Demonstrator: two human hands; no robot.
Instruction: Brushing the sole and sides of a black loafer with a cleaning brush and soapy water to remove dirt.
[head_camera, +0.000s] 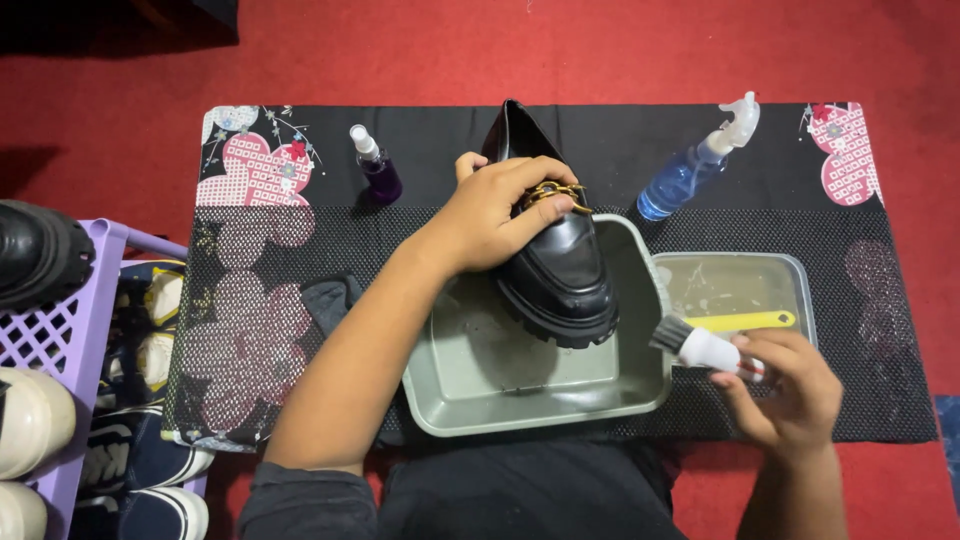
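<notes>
Over the grey tub (450, 395), left-hand fingers (520, 190) grip the black loafer (560, 270); right-hand fingers (765, 350) pinch a brush (700, 345).

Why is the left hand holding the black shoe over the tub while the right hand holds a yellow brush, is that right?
Not quite. The right hand holds a white-handled brush; the yellow brush lies in the clear tray. The left hand does hold the black shoe over the tub, per the head view.

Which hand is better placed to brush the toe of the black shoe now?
Probably the right hand: it already holds the brush, bristles pointing at the shoe toe. The left hand is gripping the shoe over the grey basin.
</notes>
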